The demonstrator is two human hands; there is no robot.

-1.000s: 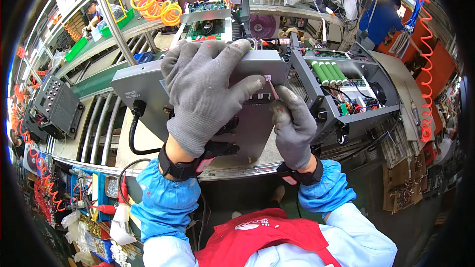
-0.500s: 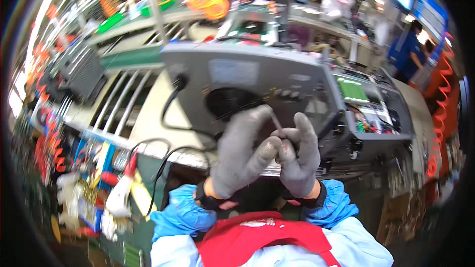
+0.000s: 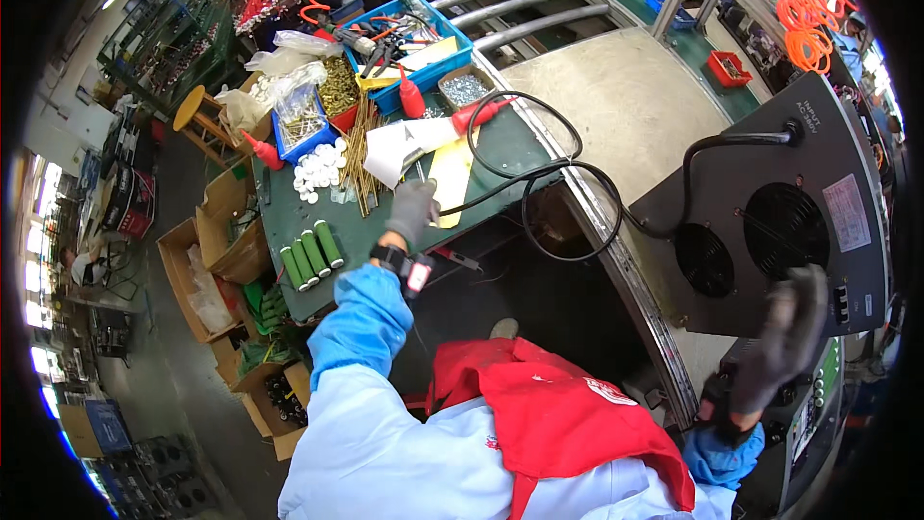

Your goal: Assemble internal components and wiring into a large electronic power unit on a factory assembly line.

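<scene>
Your green-topped side bench (image 3: 289, 197) carried three green cylindrical cells (image 3: 310, 254) near its front edge, a scatter of white round caps (image 3: 319, 169), a bundle of thin brass rods (image 3: 359, 149), a white paper sheet (image 3: 404, 146) and a blue plastic tray (image 3: 414, 43).

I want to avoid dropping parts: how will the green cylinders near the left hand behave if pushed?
The green cylinders lie on their sides on the green side table, so they would probably roll sideways. They sit near its edge and might fall. They look smooth, perhaps slippery for the gloved left hand.
</scene>
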